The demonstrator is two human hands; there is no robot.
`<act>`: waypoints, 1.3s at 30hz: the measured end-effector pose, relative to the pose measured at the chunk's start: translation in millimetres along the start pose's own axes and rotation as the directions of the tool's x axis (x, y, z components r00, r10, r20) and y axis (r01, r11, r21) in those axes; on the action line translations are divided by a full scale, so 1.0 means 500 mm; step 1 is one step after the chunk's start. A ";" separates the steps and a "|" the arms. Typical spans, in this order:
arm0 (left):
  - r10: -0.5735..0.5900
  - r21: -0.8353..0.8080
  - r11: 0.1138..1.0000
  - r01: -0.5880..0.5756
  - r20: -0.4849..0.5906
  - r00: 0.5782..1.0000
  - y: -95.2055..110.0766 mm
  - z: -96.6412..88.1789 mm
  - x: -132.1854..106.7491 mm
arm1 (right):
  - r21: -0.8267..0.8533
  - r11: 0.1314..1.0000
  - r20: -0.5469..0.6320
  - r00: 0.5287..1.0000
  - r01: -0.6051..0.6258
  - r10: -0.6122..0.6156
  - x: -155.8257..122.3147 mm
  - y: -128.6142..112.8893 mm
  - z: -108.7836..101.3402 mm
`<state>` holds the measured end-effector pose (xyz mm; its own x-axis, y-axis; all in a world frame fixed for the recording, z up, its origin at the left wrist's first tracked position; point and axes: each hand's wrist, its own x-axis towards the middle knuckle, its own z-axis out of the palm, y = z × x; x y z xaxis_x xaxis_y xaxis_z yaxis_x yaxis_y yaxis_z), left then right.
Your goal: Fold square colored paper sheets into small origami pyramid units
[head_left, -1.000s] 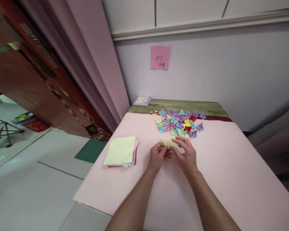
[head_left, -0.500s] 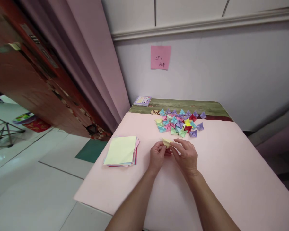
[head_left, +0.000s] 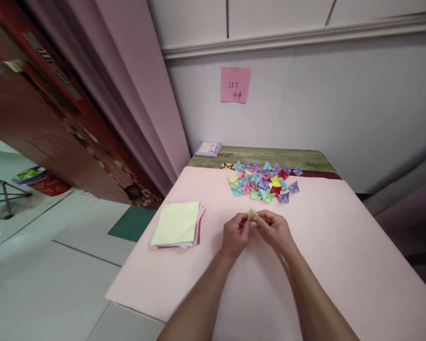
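Note:
A small folded piece of pale yellow paper point(head_left: 252, 214) is pinched between my two hands above the table. My left hand point(head_left: 235, 234) is closed on its left side, thumb and fingers pressed together. On the other side my right hand point(head_left: 275, 229) grips it with thumb and fingertips. The fingers cover much of the paper. Just beyond the hands lies a cluster of folded paper boats point(head_left: 263, 183) in purple, blue, pink, green, yellow and red. To the left of my hands rests a stack of square paper sheets point(head_left: 176, 223), a pale yellow one on top.
A pink cover point(head_left: 341, 246) lies over the table, leaving a green wood-patterned strip point(head_left: 277, 154) at the back. A small printed packet point(head_left: 209, 148) sits in the far left corner. A pink note point(head_left: 235, 84) is stuck on the wall. Left of the table stands a red door point(head_left: 39, 113).
My hands have turned the folded paper so a narrow point now faces up. The right hand's fingers have closed in around it, and both hands have come nearer together.

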<state>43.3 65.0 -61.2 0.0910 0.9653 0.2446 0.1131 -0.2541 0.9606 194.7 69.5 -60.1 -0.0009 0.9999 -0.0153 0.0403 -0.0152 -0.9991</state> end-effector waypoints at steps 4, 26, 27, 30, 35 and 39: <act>-0.077 -0.183 0.980 0.081 0.026 0.997 0.001 -0.006 0.006 | 0.084 0.996 0.134 0.990 -0.043 0.032 -0.002 -0.018 -0.007; -0.254 -0.467 0.850 0.244 0.043 0.966 -0.010 -0.013 0.022 | -0.015 0.999 0.039 0.998 0.045 -0.045 0.001 0.012 0.003; -0.264 -0.481 0.842 0.245 0.028 0.964 -0.012 -0.012 0.023 | 0.006 0.999 0.016 0.999 0.043 -0.043 0.001 0.015 0.009; -0.300 -0.517 0.810 0.277 0.041 0.953 -0.016 -0.010 0.022 | 0.100 0.994 -0.069 0.997 0.052 -0.045 0.004 0.021 0.025; -0.336 -0.489 0.809 0.325 0.069 0.939 -0.017 -0.007 0.019 | 0.114 0.987 -0.200 0.976 0.117 -0.092 0.005 0.027 0.042; -0.370 -0.465 0.804 0.370 0.095 0.924 -0.012 -0.008 0.017 | 0.052 0.990 -0.204 0.972 0.128 -0.115 0.002 0.031 0.049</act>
<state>39.6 75.0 -64.4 0.1367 0.9805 -0.1415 -0.3357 0.1802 0.9246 171.1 70.3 -76.8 0.1988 0.9740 0.1086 -0.0117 0.1131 -0.9935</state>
